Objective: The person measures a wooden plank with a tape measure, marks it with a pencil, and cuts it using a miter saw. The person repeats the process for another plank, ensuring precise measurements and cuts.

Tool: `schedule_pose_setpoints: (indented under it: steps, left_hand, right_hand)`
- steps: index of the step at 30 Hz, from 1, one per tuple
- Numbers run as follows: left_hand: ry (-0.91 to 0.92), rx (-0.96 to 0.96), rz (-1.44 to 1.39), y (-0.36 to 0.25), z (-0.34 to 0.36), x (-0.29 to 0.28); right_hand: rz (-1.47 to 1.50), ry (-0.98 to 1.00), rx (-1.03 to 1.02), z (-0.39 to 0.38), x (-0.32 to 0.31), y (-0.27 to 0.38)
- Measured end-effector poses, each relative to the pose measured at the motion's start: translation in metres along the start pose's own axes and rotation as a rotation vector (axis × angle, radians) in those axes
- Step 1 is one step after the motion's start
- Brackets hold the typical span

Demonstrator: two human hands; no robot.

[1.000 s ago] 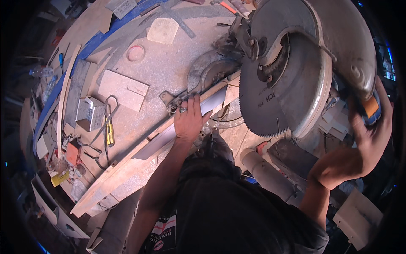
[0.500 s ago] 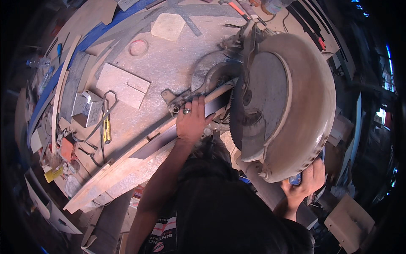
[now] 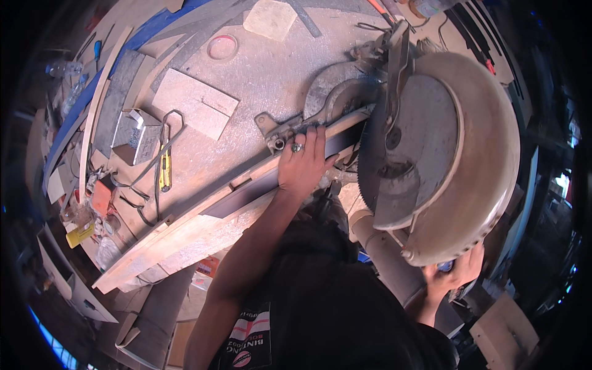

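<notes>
A miter saw (image 3: 481, 154) with a large tan blade guard stands to the right, its toothed blade (image 3: 365, 179) beside a dark flat strip (image 3: 237, 200). The strip lies slantwise along a pale wooden rail (image 3: 179, 228) and runs in toward the blade. My left hand (image 3: 302, 161), with a ring on one finger, clamps the strip against the rail, fingers over the top and thumb toward the saw. My right hand (image 3: 459, 271) is closed around the saw's handle, below the guard; the guard hides part of the fingers and most of the handle.
On the dusty table (image 3: 203, 148) lie a pale rectangular board (image 3: 194, 102), an open box of small metal pieces (image 3: 135, 137), a yellow cutter (image 3: 165, 169), a tape roll (image 3: 222, 47) and a wood offcut (image 3: 270, 20). Long strips (image 3: 105, 105) and bottles (image 3: 63, 69) crowd the left.
The view has shifted, so most things appear farther right. My left hand stays on the strip and my right hand on the saw's handle; the saw head seems barely changed.
</notes>
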State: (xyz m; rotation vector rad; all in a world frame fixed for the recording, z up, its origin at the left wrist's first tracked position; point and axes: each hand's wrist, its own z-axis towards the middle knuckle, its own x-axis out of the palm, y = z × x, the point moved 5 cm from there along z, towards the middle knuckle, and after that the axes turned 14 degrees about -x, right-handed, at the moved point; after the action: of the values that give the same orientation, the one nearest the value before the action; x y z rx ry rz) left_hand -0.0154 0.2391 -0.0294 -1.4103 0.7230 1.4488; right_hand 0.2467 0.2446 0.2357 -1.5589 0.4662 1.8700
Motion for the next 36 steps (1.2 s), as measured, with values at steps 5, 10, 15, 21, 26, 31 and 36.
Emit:
schedule_pose_setpoints:
  steps: [5, 10, 15, 21, 26, 31, 36]
  left_hand:
    - [0.019, 0.012, -0.029, -0.001, 0.0, 0.002]
    - [-0.009, 0.026, -0.028, 0.0, 0.0, 0.0]
    - [-0.025, 0.026, -0.022, 0.0, 0.0, -0.001]
    - [-0.06, 0.022, -0.042, -0.001, 0.0, -0.004]
    - [-0.021, 0.021, -0.049, -0.001, 0.001, -0.007]
    - [-0.02, 0.027, -0.043, -0.002, -0.001, -0.008]
    - [-0.023, 0.035, -0.036, -0.001, 0.0, -0.006]
  right_hand:
    - [-0.054, -0.062, 0.015, 0.004, 0.005, -0.001]
    - [-0.065, -0.128, 0.041, 0.017, 0.006, 0.005]
    - [-0.063, -0.177, 0.041, 0.022, 0.005, 0.012]
    - [-0.089, -0.218, 0.052, 0.022, 0.003, 0.015]
    - [-0.114, -0.232, 0.041, 0.022, 0.0, 0.018]
    - [-0.131, -0.236, 0.053, 0.019, 0.003, 0.02]
    - [-0.145, -0.248, 0.046, 0.018, 0.004, 0.02]
